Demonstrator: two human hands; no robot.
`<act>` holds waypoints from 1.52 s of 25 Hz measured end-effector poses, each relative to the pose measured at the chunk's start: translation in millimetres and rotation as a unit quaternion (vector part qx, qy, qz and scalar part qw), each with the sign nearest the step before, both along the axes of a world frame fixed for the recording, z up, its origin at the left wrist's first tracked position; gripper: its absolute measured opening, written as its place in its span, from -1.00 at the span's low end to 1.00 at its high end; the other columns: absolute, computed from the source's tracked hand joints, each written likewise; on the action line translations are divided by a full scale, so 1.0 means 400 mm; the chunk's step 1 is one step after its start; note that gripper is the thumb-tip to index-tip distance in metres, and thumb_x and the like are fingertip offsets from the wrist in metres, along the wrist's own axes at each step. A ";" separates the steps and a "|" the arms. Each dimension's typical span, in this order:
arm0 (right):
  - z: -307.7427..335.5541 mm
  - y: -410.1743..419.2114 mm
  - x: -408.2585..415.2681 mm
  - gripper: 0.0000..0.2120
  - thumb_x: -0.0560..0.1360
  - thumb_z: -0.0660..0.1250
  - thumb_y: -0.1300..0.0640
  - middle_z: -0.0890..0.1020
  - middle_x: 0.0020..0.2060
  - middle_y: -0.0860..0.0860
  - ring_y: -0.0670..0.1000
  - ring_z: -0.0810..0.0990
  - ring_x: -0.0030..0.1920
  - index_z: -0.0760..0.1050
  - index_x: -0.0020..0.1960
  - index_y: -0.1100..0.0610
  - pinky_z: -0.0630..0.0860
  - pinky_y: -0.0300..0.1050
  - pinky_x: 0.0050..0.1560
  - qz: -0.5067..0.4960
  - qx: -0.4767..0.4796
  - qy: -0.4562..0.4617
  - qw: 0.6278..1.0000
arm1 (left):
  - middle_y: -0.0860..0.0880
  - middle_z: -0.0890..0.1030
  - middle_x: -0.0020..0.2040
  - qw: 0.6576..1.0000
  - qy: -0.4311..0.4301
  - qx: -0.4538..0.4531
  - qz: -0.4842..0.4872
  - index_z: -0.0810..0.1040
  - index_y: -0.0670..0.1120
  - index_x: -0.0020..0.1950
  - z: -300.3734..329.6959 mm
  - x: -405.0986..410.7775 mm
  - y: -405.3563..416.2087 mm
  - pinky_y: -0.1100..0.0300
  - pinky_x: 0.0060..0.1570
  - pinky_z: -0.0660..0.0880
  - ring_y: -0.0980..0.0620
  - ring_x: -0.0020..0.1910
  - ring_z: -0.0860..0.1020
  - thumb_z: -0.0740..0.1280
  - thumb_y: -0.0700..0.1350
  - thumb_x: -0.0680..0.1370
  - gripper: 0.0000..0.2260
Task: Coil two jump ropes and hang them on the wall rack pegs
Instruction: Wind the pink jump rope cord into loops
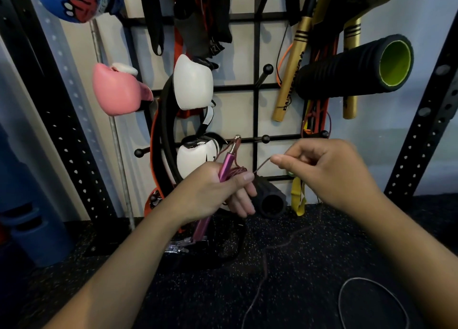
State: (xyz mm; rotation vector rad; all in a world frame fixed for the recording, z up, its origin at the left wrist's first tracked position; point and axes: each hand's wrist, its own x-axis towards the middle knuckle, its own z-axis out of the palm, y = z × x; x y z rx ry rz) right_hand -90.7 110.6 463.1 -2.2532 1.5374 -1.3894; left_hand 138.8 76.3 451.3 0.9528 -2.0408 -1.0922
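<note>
Jump rope is thin, light, springy wire – my left hand grips the pink handle plus a few loops near the rack, right hand pinching the cord, slack trailing on the floor – I'd pinch close or it'll uncoil.

You have one view only, worn on your head, looking forward and down from close behind your fingers. The wall rack stands near, just beyond them; the speckled floor fills the frame beneath them.
</note>
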 end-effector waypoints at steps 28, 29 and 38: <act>0.059 0.073 0.050 -0.76 0.60 0.25 -0.18 0.60 -0.39 -0.10 -0.01 0.52 -0.43 0.67 0.06 -0.17 0.45 -0.10 -0.44 0.173 0.209 0.050 0.961 | -0.02 0.76 -0.20 0.993 -0.018 -0.074 0.089 0.70 -0.02 0.02 0.042 0.030 0.014 0.26 0.01 0.55 0.07 -0.17 0.73 0.16 0.09 0.70 -0.65; 0.070 0.066 0.038 -0.78 0.57 0.31 -0.15 0.54 -0.47 -0.08 0.01 0.44 -0.48 0.70 0.00 -0.11 0.38 -0.17 -0.49 0.151 0.169 -0.009 0.974 | -0.05 0.70 -0.33 0.998 -0.019 -0.037 0.053 0.70 -0.03 -0.09 0.042 0.021 0.028 0.30 -0.10 0.54 0.01 -0.29 0.68 0.15 0.15 0.67 -0.59; 0.028 0.012 0.031 -0.79 0.67 0.25 0.00 0.66 -0.18 0.25 0.18 0.57 -0.20 0.67 0.03 -0.06 0.57 0.13 -0.12 0.047 0.045 -0.078 0.995 | -0.08 0.68 -0.40 0.999 0.046 0.004 -0.013 0.64 -0.29 -0.05 0.028 -0.039 0.020 0.18 -0.31 0.60 0.00 -0.45 0.63 0.19 -0.06 0.70 -0.63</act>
